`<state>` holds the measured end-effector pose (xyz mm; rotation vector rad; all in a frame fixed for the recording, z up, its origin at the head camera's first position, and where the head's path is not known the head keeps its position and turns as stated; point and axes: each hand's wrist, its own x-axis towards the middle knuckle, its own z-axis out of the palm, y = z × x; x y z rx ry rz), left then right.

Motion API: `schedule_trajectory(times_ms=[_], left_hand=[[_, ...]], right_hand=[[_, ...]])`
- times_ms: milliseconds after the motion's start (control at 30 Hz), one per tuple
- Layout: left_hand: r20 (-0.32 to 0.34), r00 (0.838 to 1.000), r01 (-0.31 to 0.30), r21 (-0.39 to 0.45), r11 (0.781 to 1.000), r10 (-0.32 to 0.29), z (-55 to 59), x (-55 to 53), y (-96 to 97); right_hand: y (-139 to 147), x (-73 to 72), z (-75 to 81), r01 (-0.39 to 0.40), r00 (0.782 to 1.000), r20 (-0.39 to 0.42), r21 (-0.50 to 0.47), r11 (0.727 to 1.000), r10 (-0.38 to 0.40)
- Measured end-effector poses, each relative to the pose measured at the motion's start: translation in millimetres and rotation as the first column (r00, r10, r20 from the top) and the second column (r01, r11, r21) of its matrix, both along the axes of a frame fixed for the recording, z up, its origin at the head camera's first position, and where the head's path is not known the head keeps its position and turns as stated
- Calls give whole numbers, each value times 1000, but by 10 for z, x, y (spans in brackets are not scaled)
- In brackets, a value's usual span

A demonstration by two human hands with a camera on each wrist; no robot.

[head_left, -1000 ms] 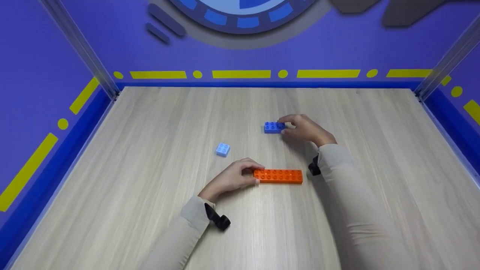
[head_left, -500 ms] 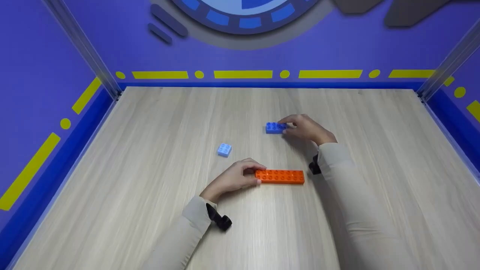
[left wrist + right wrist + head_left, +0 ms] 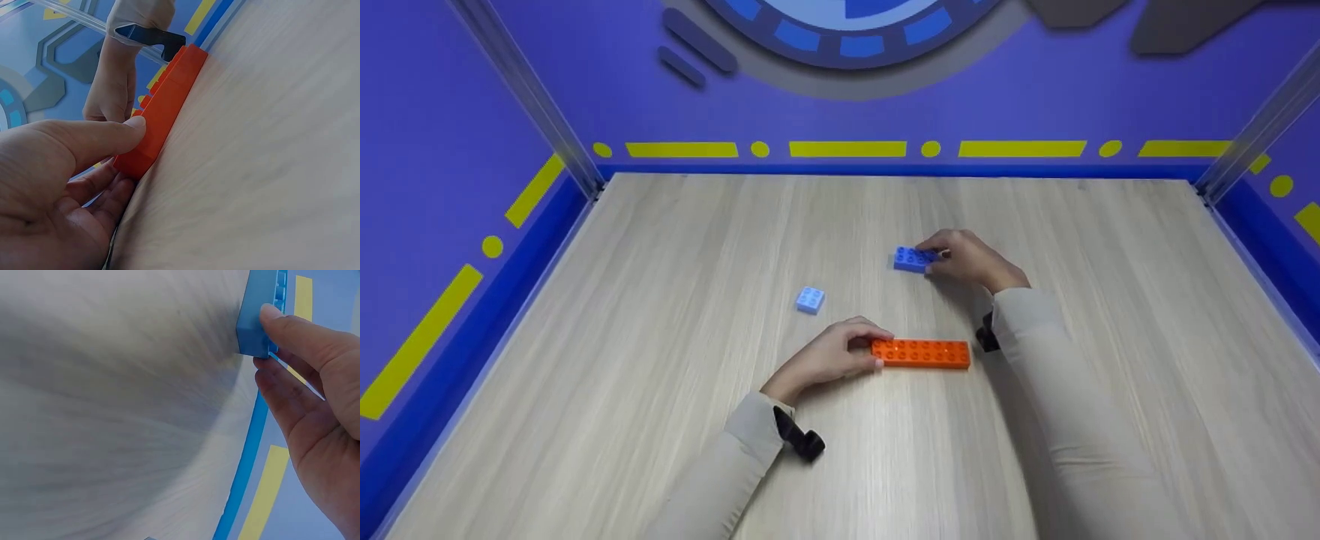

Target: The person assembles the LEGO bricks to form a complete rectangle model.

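A long orange toy brick [image 3: 926,354] lies on the table, its studs facing up. My left hand [image 3: 832,352] pinches its left end between thumb and fingers; in the left wrist view the thumb presses the side of the orange brick [image 3: 163,115]. Farther back, my right hand [image 3: 971,260] grips the right end of a darker blue brick [image 3: 911,259]. The right wrist view has the thumb on the long side of this blue brick [image 3: 256,320], the fingers partly behind it. A small light-blue brick [image 3: 810,300] lies untouched, left of the other two.
The pale wooden table [image 3: 675,315] ends at a purple-blue back wall [image 3: 855,120] with yellow markings. Similar panels stand at the left and right sides. A black strap [image 3: 799,439] with a small mount sits on the left sleeve.
The blue brick has turned slightly and shifted a little toward the front in my right hand. My left hand and the orange brick stay in place; the head view has shifted slightly.
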<state>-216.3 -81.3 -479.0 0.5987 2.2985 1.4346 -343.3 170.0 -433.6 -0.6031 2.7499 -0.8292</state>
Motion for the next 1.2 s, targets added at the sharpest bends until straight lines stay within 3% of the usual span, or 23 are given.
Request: schedule_trajectory(times_ms=[533, 767, 1200], left_hand=[[-6, 1000, 8, 4, 1000, -7, 19, 9, 0], [-9, 1000, 9, 3, 1000, -9, 19, 7, 1], [14, 1000, 3, 4, 1000, -3, 5, -8, -4]], right_hand=[[24, 55, 13, -60, 998, -11, 44, 997, 61], [21, 91, 52, -78, 997, 22, 62, 995, 77], [99, 170, 59, -76, 997, 19, 52, 996, 75]])
